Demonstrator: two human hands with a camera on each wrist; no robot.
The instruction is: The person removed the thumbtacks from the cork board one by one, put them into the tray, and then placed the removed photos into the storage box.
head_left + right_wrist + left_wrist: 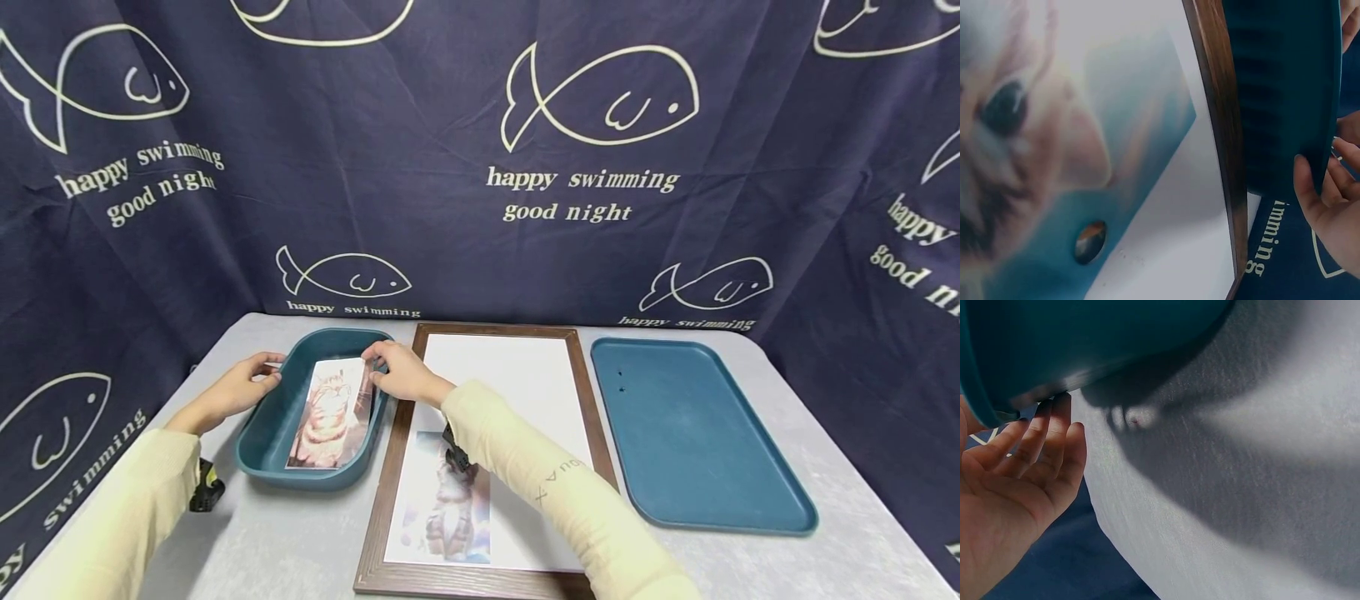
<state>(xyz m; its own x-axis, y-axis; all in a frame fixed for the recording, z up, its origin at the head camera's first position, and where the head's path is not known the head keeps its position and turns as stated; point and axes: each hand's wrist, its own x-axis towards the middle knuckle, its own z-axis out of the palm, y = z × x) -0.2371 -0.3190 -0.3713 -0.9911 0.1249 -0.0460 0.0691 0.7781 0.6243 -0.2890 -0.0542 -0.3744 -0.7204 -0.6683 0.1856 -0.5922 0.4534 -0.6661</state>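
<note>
My left hand (238,385) grips the left rim of a deep teal basin (258,442). In the left wrist view its fingers (1057,434) lie against the basin's outer wall. At the far right rim, my right hand (408,375) holds the basin too, and the right wrist view shows its thumb (1310,187) outside the wall. Inside the basin lies a printed cat picture (326,417), its upper right corner close to the right fingertips. A second cat picture (450,529) rests on the white board (506,375), partly behind the right sleeve.
A brown wooden frame (375,533) edges the white board just right of the basin. Farther right lies a shallow teal tray (697,442) with small dark marks. A navy fish-print curtain (465,233) hangs behind the grey table (277,542).
</note>
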